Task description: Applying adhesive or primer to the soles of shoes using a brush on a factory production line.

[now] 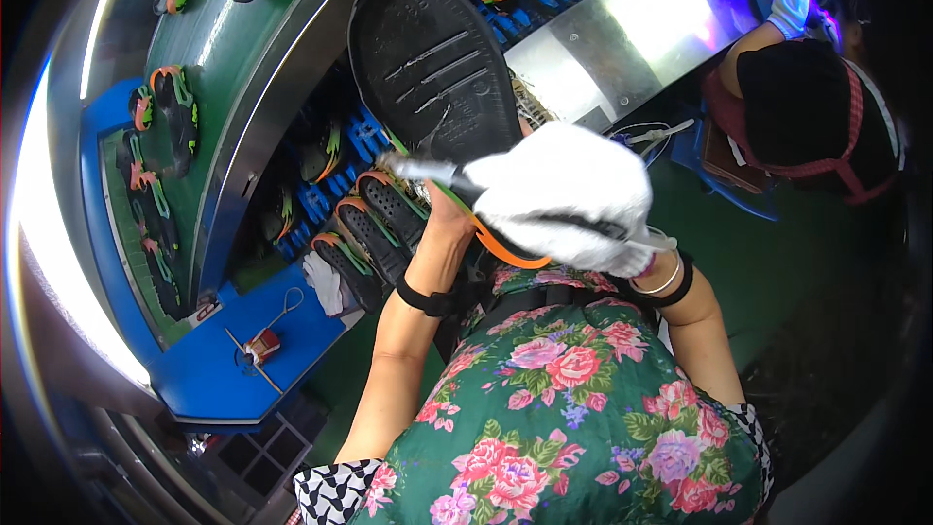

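Note:
A black clog [437,78] is raised in front of me with its sole facing up and its toe pointing away. Its orange heel strap [510,251] hangs at the near end. My bare left hand [451,209] grips the heel end from the left, its fingers mostly hidden behind the shoe. My right hand [564,196], in a white glove, is closed around a slim brush-like tool [428,170] with a dark handle and a metallic neck. The tool's tip lies across the heel area in this view; whether it touches the sole I cannot tell.
Several clogs [369,233] with orange and green straps line up left of the held clog. More shoes sit on the green conveyor [219,68]. A blue table [243,360] carries a small red-brown object [260,345]. At right, a co-worker [797,107] works beside a metal panel [622,49].

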The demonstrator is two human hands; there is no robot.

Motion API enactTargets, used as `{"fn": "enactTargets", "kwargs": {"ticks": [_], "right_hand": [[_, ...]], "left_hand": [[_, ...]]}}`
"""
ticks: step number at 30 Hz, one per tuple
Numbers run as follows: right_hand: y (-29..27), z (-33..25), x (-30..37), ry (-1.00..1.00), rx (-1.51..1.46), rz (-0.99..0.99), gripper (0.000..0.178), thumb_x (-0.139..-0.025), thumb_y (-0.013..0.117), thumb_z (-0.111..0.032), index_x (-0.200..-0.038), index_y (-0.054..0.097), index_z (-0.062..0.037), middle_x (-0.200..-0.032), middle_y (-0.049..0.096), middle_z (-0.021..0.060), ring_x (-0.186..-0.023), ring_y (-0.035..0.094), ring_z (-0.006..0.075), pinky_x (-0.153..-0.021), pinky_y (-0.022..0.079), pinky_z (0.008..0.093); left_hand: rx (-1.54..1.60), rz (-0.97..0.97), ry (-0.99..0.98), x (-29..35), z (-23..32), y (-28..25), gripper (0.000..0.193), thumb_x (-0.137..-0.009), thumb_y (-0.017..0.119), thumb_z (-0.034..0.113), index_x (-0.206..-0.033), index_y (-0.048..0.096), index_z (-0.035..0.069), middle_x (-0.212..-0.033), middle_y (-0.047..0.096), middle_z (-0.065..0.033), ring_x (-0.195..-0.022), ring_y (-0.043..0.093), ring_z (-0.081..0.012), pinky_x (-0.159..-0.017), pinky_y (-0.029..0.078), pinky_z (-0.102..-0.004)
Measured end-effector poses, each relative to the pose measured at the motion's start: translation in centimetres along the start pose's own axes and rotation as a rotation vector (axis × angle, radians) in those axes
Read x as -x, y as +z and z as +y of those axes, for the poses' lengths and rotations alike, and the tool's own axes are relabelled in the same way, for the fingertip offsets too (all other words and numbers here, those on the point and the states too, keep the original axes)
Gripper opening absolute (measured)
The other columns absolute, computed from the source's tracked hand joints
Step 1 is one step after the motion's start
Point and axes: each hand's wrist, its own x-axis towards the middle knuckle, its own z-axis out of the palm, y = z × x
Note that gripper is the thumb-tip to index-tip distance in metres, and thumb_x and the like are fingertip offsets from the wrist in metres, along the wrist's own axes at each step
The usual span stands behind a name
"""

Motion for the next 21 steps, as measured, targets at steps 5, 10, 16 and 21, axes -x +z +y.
{"fn": "enactTargets", "kwargs": {"ticks": [5, 10, 16, 21], "right_hand": [[0.8, 0.1, 1.1, -0.100, 0.309, -0.005, 0.029, -0.082, 0.072, -0.002, -0.111, 0.076, -0.0065, -0.109, 0.076, 0.0117, -0.087, 0.072, 0.0270, -0.078, 0.058, 0.0373], [0.2, 0.0, 1.6, 0.012, 0.179, 0.012, 0.029, -0.073, 0.082, -0.003, -0.101, 0.079, -0.0083, -0.106, 0.077, 0.0128, -0.090, 0.073, 0.0273, -0.083, 0.057, 0.0378], [1.4, 0.1, 3.0, -0.042, 0.241, -0.024, 0.023, -0.077, 0.081, -0.003, -0.099, 0.078, -0.0075, -0.103, 0.077, 0.0124, -0.086, 0.073, 0.0268, -0.077, 0.057, 0.0369], [-0.1, 0.0, 2.9, -0.008, 0.211, -0.026, 0.029, -0.078, 0.081, -0.004, -0.106, 0.077, -0.0074, -0.103, 0.076, 0.0098, -0.087, 0.072, 0.0263, -0.077, 0.058, 0.0366]], "left_hand": [[0.182, 0.066, -0.043, -0.9, 0.0, 1.6, 0.110, -0.086, 0.026, 0.091, -0.151, 0.041, 0.004, -0.142, 0.056, -0.0216, -0.127, 0.058, -0.0367, -0.113, 0.044, -0.0493], [-0.178, 0.107, -0.024, -1.9, 0.7, 3.0, 0.104, -0.087, 0.034, 0.088, -0.141, 0.048, 0.000, -0.126, 0.062, -0.0212, -0.110, 0.065, -0.0335, -0.098, 0.054, -0.0459], [-0.222, 0.259, -0.137, -2.3, 1.4, 4.6, 0.078, -0.086, 0.070, 0.063, -0.126, 0.051, -0.001, -0.110, 0.065, -0.0183, -0.108, 0.062, -0.0296, -0.089, 0.058, -0.0419], [-0.307, 0.136, -0.029, -2.5, 2.2, 3.2, 0.085, -0.079, 0.078, 0.065, -0.128, 0.050, 0.000, -0.111, 0.065, -0.0161, -0.111, 0.060, -0.0304, -0.098, 0.054, -0.0433]]}}
